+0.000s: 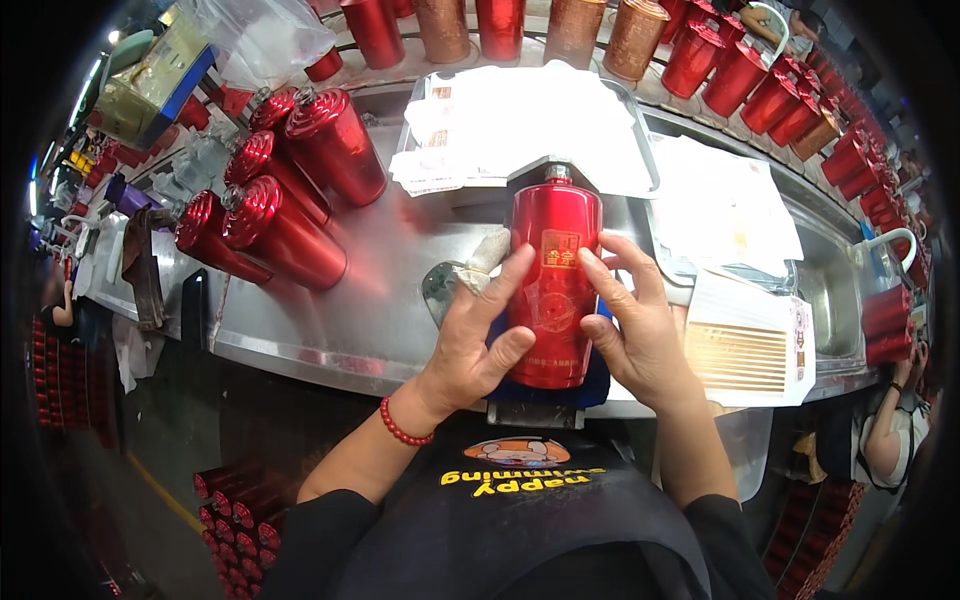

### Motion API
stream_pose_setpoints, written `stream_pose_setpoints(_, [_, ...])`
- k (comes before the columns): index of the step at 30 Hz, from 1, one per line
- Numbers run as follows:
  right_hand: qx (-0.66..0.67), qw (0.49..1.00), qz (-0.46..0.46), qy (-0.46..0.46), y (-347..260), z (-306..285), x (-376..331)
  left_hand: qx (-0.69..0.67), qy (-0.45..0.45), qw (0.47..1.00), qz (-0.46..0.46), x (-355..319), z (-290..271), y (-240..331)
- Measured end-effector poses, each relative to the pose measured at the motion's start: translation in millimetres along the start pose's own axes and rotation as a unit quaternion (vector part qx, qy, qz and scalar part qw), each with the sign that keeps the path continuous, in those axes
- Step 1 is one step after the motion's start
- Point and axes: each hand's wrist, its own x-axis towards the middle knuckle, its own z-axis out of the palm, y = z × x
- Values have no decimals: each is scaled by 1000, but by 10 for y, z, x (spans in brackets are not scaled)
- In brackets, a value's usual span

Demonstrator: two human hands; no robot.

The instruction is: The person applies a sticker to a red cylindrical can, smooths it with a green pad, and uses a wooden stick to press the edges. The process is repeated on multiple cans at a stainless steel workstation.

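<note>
Presently — red bottle [553,285] lies on steel tabletop [330,320], neck away | left hand [478,335] and right hand [632,325] clamp its sides, fingertips at gold label [558,248] | step: likely label smoothing — next needs even pressure.

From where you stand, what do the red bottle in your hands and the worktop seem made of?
The red bottle looks like glass or ceramic under a glossy metallic red coat: bright highlights run down it. The worktop seems brushed stainless steel: grey, dull sheen, folded edge.

Red bottle [553,290]: lower sides hidden by both hands; base conceals the dark pad [535,412]. Bottles at 12 o'clock [500,25]: tops cut off by frame edge.
</note>
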Motion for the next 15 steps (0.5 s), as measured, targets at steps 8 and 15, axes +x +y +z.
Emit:
stream_pose_setpoints(8, [79,997,3,14,203,100,-63,-174,29,982,-64,-18,60,-94])
stream_pose_setpoints(15, [21,1000,-17,1,153,85,-50,-122,15,989,-85,-26,45,-116])
